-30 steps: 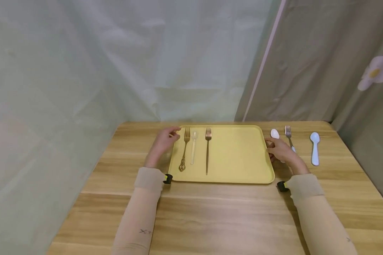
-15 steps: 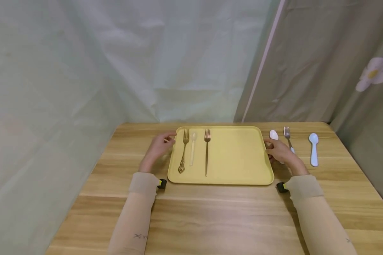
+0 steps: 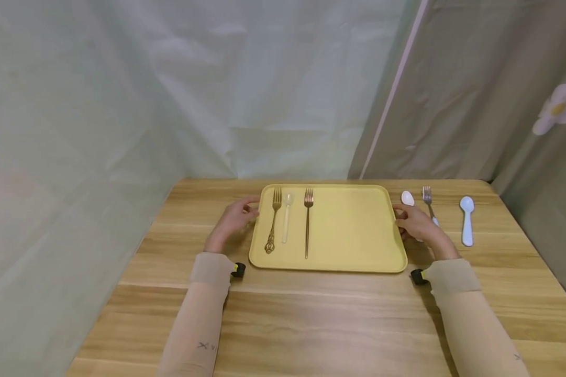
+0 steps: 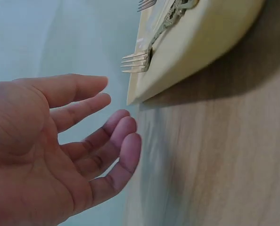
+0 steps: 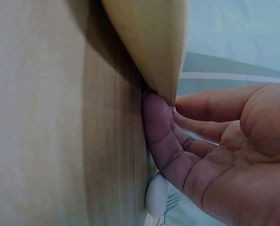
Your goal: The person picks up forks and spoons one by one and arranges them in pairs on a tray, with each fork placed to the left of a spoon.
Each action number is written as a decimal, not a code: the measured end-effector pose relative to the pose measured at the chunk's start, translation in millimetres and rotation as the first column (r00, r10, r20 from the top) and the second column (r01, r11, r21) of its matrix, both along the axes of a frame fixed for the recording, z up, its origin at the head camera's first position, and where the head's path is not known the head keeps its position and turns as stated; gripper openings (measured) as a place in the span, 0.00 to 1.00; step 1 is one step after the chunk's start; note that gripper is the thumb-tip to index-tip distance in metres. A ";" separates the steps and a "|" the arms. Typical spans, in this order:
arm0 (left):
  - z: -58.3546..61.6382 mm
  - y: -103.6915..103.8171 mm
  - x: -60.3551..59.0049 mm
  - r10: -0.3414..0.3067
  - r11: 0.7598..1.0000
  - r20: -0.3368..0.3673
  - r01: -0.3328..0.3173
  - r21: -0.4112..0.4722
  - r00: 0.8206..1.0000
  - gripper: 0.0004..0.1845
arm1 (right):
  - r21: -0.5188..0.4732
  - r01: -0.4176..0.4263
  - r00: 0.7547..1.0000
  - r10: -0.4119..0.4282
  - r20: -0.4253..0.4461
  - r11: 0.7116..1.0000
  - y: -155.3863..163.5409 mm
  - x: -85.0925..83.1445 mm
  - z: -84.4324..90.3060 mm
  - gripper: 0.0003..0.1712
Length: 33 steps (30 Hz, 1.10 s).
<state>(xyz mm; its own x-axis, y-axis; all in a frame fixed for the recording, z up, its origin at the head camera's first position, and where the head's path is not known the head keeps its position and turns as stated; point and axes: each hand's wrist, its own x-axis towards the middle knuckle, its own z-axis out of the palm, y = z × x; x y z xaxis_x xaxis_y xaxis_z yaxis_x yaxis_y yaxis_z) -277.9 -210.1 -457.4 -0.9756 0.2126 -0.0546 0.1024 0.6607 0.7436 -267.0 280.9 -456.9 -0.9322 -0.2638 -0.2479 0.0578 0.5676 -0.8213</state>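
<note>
Grip status: the right hand (image 3: 417, 225) has its fingers relaxed and straight against the right rim of the yellow tray (image 3: 348, 230); the right wrist view shows a fingertip tucked under the rim edge, nothing clasped. The left hand (image 3: 235, 217) is released, fingers loosely spread, just beside the tray's left rim and apart from it, as the left wrist view confirms.

Step in hand, as judged: both hands are framing the tray from its two sides, with only the right one in contact. The tray lies flat on the wooden table (image 3: 311, 324), between the two hands.

Next move, as judged: the left hand would need to close the small gap to the rim, and both hands would need an even hold at matching points, or the loose cutlery could slide.

Count, near to far from the grip:
- On the tray, just inside the left hand: one ornate gold fork (image 3: 273, 220), one translucent spoon (image 3: 286, 217), one slim copper fork (image 3: 307, 222). All lie parallel, heads away from the person.
- On the table, just beyond the right hand: one white spoon (image 3: 407, 198), partly hidden by the hand, and one silver fork (image 3: 428, 201).
- Further right, well apart from the hand: one pale blue spoon (image 3: 466, 220).

Totals: three forks, three spoons, one tray.
</note>
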 end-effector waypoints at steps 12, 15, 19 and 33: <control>-2.5 -1.9 3.0 -0.031 0.999 0.137 0.025 0.047 0.990 0.29 | -0.009 -0.002 1.000 0.002 -0.004 1.000 -0.6 -2.2 -1.2 0.36; -3.1 -2.3 2.8 -0.028 0.998 0.146 0.021 0.051 0.989 0.30 | -0.012 -0.001 1.000 0.001 -0.002 1.000 -1.1 -2.2 -1.7 0.36; -5.0 0.0 0.6 -0.041 0.997 0.161 0.031 0.064 0.986 0.30 | -0.013 0.011 1.000 -0.010 0.016 1.000 0.6 0.4 -0.5 0.36; -0.2 3.9 2.1 -0.033 0.998 0.161 0.025 0.052 0.986 0.30 | -0.013 0.006 1.000 -0.006 -0.007 1.000 3.4 -1.3 -3.2 0.35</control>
